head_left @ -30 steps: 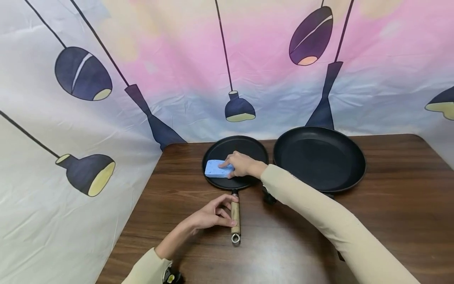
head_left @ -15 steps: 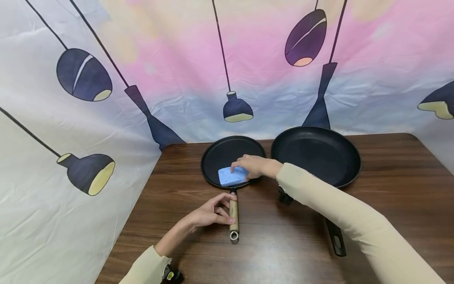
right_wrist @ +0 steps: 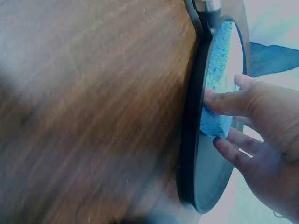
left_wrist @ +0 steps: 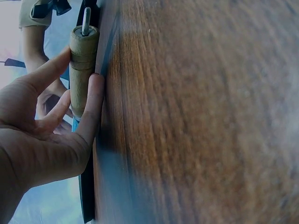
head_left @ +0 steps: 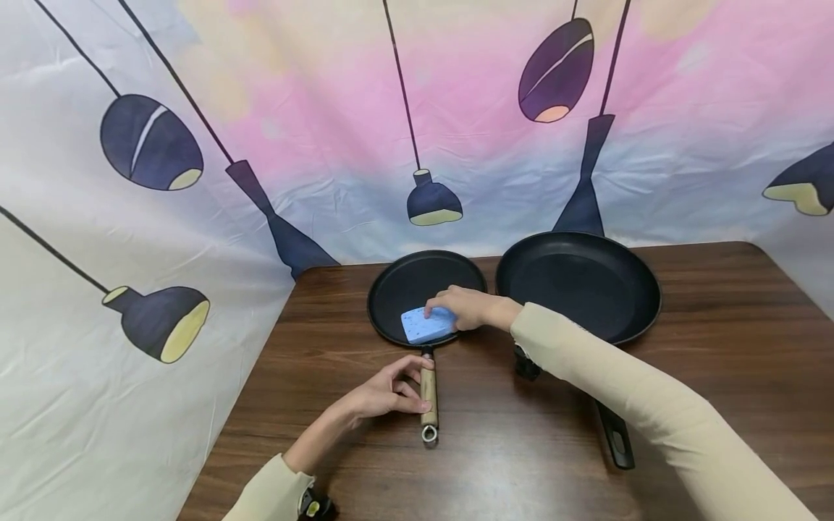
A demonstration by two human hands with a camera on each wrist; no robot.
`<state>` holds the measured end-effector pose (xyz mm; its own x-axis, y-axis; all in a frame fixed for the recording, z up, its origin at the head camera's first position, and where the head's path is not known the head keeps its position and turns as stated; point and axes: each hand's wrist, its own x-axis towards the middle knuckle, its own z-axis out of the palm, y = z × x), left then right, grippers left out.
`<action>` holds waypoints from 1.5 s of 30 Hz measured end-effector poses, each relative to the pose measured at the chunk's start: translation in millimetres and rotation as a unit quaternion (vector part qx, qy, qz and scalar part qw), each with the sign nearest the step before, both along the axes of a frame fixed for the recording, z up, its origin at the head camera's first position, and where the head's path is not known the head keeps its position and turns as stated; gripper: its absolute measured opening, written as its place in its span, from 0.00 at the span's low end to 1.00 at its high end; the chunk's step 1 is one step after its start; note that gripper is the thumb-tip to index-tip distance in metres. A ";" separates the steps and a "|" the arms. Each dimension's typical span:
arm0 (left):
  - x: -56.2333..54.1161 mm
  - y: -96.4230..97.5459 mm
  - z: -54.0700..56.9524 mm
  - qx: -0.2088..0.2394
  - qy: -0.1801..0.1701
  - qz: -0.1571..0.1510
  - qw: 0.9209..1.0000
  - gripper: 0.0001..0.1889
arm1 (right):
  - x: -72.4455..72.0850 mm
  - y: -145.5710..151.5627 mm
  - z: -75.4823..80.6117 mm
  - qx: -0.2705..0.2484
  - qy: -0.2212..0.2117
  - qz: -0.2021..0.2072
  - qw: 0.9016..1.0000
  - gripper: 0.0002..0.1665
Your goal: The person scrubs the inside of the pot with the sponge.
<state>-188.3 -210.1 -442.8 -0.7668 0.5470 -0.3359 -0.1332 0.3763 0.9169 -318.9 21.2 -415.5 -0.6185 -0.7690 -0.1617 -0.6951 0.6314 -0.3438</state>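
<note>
The table (head_left: 508, 449) bears a wooden-handled pan (head_left: 417, 281) (blue sponge (head_left: 420, 327) inside).

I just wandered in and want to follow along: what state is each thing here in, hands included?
Small pan: open side up on the table
Wooden handle: held
Blue sponge: gripped, inside the small pan near its handle side
Left hand: holding the wooden handle
Right hand: gripping the blue sponge
Large pan: open side up, partly hidden by the right sleeve

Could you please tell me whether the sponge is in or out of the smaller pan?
In: the right hand holds the blue sponge on the smaller pan, inside its rim.
</note>
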 end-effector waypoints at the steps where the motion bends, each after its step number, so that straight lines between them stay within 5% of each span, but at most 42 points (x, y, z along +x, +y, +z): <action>1: 0.4 -0.3 0.1 0.000 0.001 0.001 1.000 0.33 | 0.4 -2.9 -1.1 -0.005 0.001 0.001 1.000 0.29; 7: 3.8 -0.7 -1.3 -0.003 -0.009 0.002 1.000 0.33 | -2.0 -20.9 -8.0 -0.011 0.016 0.005 1.000 0.29; 14: 4.5 -1.1 -2.1 0.000 -0.003 0.008 1.000 0.33 | -22.1 -44.6 -11.5 0.009 0.072 -0.010 0.997 0.30; 26: 3.8 0.0 -2.7 -0.002 0.006 0.007 1.000 0.32 | -39.2 -59.1 -20.0 -0.003 0.108 -0.141 0.984 0.34; 34: 4.5 0.0 -1.0 -0.006 0.004 0.006 1.000 0.33 | -50.9 -48.1 -25.0 -0.011 0.115 -0.265 0.957 0.36; 45: 2.8 0.5 -2.4 -0.006 0.012 0.008 1.000 0.33 | -54.0 -60.9 -28.1 -0.008 0.130 -0.261 0.956 0.35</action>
<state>-185.5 -209.6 -445.2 -0.7828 0.5307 -0.3250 -0.1180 0.3861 0.9149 -372.9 -39.7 -443.6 -0.9368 -0.3449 0.0580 -0.3491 0.9121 -0.2149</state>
